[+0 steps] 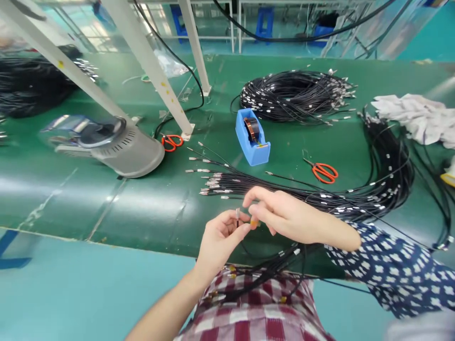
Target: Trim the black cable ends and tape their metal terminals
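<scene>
My left hand (221, 239) pinches a thin black cable (238, 218) whose pale metal tip points up between thumb and fingers. Just right of it, my right hand (272, 213) has its thumb and fingers closed on a small piece of amber tape (253, 222), which meets the left fingertips. Behind the hands, a bundle of black cables (277, 185) runs rightward with its silvery ends fanned to the left. More black cables (270, 272) lie across the lap below the hands.
A blue tape dispenser (253, 142) stands beyond the hands, with orange-handled scissors (324, 173) to its right. Coiled cables (295, 97) lie farther back. A grey device (124, 147) and white posts (152, 66) stand left, near other orange scissors (172, 142). White gloves (419, 116) are at right.
</scene>
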`<move>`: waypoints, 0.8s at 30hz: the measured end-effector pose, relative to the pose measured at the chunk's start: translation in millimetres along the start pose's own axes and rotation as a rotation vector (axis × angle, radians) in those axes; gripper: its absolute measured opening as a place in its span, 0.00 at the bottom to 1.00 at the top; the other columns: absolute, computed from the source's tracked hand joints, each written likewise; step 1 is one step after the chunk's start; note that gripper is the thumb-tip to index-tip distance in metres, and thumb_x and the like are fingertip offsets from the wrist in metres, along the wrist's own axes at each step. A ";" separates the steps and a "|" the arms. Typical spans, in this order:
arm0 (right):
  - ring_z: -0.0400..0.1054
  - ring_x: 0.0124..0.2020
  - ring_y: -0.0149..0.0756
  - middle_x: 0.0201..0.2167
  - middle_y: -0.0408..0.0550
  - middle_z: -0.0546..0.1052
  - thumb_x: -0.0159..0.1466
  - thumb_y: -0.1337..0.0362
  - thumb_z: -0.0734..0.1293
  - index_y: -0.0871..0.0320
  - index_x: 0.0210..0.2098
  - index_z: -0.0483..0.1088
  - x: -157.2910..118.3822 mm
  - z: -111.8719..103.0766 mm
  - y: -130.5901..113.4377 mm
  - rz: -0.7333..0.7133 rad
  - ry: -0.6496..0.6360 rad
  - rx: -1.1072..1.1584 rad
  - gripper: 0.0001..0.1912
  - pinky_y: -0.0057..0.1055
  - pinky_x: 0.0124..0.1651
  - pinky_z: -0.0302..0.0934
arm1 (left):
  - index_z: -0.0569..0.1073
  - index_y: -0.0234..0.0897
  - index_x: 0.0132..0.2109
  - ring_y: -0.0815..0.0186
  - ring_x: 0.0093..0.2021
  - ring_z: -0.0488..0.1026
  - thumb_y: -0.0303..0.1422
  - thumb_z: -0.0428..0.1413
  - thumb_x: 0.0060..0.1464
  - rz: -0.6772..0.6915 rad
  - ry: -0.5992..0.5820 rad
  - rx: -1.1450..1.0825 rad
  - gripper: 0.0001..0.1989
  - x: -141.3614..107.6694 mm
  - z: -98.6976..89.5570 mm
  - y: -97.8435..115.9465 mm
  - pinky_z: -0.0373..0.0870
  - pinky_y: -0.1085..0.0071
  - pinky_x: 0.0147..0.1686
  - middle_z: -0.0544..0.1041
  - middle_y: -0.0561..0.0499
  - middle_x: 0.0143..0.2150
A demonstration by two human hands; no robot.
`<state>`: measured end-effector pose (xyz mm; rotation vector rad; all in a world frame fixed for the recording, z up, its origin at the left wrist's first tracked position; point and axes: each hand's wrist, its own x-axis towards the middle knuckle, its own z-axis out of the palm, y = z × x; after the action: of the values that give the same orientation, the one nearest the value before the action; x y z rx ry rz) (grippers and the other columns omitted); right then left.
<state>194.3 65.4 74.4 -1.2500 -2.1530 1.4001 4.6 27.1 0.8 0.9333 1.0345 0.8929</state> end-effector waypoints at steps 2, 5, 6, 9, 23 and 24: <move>0.66 0.22 0.29 0.24 0.37 0.76 0.73 0.56 0.56 0.55 0.44 0.64 0.6 1.1 1.9 -0.005 -0.005 -0.024 0.11 0.27 0.29 0.54 | 0.77 0.33 0.37 0.70 0.31 0.73 0.36 0.67 0.51 0.012 -0.004 0.032 0.12 0.1 1.5 0.0 0.69 0.75 0.34 0.79 0.49 0.32; 0.67 0.25 0.31 0.25 0.38 0.77 0.73 0.55 0.56 0.55 0.45 0.64 1.4 4.5 5.6 -0.004 -0.022 -0.078 0.11 0.28 0.31 0.53 | 0.76 0.32 0.35 0.69 0.32 0.74 0.35 0.65 0.54 0.036 0.003 0.066 0.10 0.1 2.2 -0.8 0.69 0.75 0.35 0.80 0.49 0.32; 0.67 0.26 0.31 0.26 0.39 0.78 0.73 0.55 0.55 0.55 0.45 0.64 1.5 5.9 6.8 0.000 -0.026 -0.098 0.12 0.28 0.32 0.52 | 0.76 0.32 0.34 0.70 0.31 0.73 0.35 0.65 0.54 0.040 0.004 0.079 0.10 0.0 2.2 -1.0 0.69 0.76 0.33 0.79 0.50 0.31; 0.68 0.27 0.32 0.27 0.40 0.78 0.74 0.57 0.55 0.55 0.46 0.64 1.4 9.4 9.4 0.012 -0.030 -0.140 0.11 0.29 0.32 0.52 | 0.75 0.32 0.32 0.72 0.29 0.70 0.35 0.64 0.55 0.047 -0.005 0.111 0.10 -0.9 1.9 -1.3 0.66 0.78 0.30 0.78 0.51 0.29; 0.70 0.27 0.27 0.42 0.45 0.79 0.72 0.49 0.58 0.57 0.42 0.72 0.0 40.0 45.0 0.055 0.253 0.263 0.19 0.28 0.33 0.62 | 0.73 0.33 0.32 0.77 0.22 0.58 0.38 0.67 0.49 -0.109 0.097 -0.084 0.14 -5.0 -0.6 -5.1 0.52 0.81 0.21 0.65 0.57 0.22; 0.71 0.30 0.29 0.41 0.45 0.79 0.70 0.50 0.62 0.57 0.42 0.74 -1.6 43.7 45.4 0.040 0.273 0.252 0.17 0.28 0.35 0.62 | 0.73 0.32 0.31 0.77 0.21 0.59 0.38 0.68 0.48 -0.119 0.099 -0.095 0.14 -5.0 -0.3 -4.4 0.52 0.81 0.20 0.65 0.57 0.22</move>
<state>190.6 44.9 15.0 -1.3054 -1.7230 1.3756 3.7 21.0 -1.8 0.7465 1.1111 0.8881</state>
